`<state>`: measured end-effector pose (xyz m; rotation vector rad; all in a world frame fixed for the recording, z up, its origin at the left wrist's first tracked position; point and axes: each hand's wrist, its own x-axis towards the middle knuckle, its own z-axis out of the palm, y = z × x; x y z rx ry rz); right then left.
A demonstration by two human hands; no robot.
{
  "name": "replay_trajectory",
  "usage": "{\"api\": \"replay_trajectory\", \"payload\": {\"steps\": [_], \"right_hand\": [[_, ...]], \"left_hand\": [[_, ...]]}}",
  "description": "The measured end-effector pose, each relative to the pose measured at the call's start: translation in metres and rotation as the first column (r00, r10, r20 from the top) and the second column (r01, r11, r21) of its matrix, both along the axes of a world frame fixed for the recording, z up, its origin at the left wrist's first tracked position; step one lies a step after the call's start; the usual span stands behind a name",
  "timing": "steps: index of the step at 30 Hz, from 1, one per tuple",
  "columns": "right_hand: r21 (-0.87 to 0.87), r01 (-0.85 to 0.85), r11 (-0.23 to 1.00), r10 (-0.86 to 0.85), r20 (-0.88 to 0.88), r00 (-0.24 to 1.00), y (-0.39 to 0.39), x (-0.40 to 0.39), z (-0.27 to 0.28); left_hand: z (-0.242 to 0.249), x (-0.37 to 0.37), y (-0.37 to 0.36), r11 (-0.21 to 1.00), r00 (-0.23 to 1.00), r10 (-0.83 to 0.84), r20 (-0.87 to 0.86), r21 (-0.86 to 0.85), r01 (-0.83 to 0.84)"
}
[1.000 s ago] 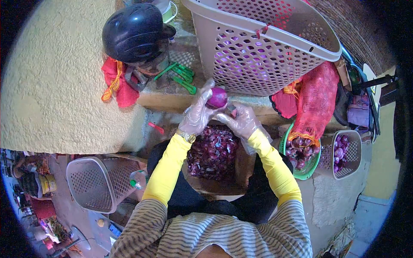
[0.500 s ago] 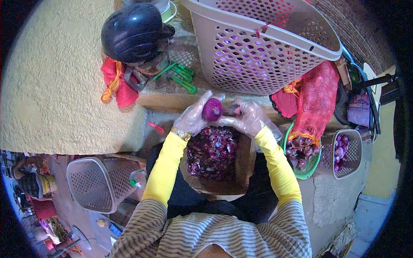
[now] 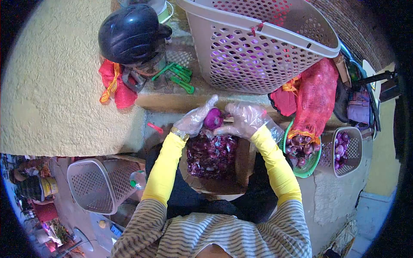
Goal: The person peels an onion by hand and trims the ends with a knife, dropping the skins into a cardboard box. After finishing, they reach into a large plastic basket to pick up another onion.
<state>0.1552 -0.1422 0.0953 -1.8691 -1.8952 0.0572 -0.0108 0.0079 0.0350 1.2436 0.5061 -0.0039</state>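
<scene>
A peeled purple onion [image 3: 214,119] is held in my left hand [image 3: 192,121], which wears a clear plastic glove, the thumb raised beside the onion. My right hand [image 3: 246,118], also gloved, is closed close against the onion's right side. It grips what appears to be a small knife, mostly hidden by the fingers, with a pinkish-red bit of handle showing. Beneath both hands, a cardboard box [image 3: 244,165] between my legs holds a heap of dark purple onion skins [image 3: 211,157].
A large perforated basket [image 3: 262,56] with onions stands ahead. Rightward are a red mesh sack [image 3: 317,96], a green basket [image 3: 308,171] of unpeeled onions and a smaller basket [image 3: 353,162]. At left are a black helmet [image 3: 129,34], green-handled tools [image 3: 180,77] and another basket [image 3: 89,185].
The onion has turned slightly in my left hand. My right hand has shifted a little left, closer to the onion, and its fingers now cover more of the held tool.
</scene>
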Motion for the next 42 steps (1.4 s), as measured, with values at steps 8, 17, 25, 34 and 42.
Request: {"api": "replay_trajectory", "payload": {"steps": [8,17,25,34,42], "right_hand": [[-0.111,-0.024,0.994,0.026,0.010,1.000,0.001,-0.003,0.010],[-0.090,-0.038,0.995,0.042,0.038,0.998,0.000,-0.003,0.006],[-0.137,-0.036,0.990,0.044,0.053,0.998,0.002,-0.003,0.008],[-0.103,-0.004,0.995,0.006,0.027,1.000,0.003,-0.005,0.008],[-0.093,0.049,0.994,-0.048,0.014,0.999,0.003,-0.004,0.000]], "left_hand": [[-0.010,-0.002,-0.015,0.786,0.848,0.009,0.530,0.520,-0.333],[0.019,0.003,-0.009,0.987,0.992,0.099,-0.081,-0.121,-0.108],[-0.022,-0.009,-0.003,0.970,0.972,-0.020,0.234,0.239,-0.038],[0.002,-0.001,-0.011,0.957,0.969,0.233,0.084,-0.194,-0.214],[-0.018,-0.010,-0.004,0.932,0.951,0.087,0.296,0.312,-0.182]]}}
